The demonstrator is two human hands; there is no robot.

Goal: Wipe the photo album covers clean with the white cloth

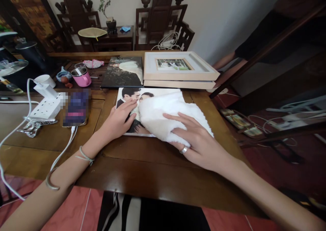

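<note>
A photo panel (124, 103) with a picture of a couple lies flat on the wooden table. My left hand (118, 117) rests on its left side, fingers stretched out and holding nothing. Over the panel's right part spreads a white fluffy cloth (163, 112), which hides much of the picture. My right hand (195, 139), with a ring on one finger, grips the cloth's near side and presses it down on the panel.
Behind the panel lie a dark photo panel (122, 71) and stacked pale picture frames (150, 66). On the left are a pink mug (82, 77), a power strip (48, 107) with cables and a blurred-out phone (76, 108). Another person's arm (226, 59) shows at right.
</note>
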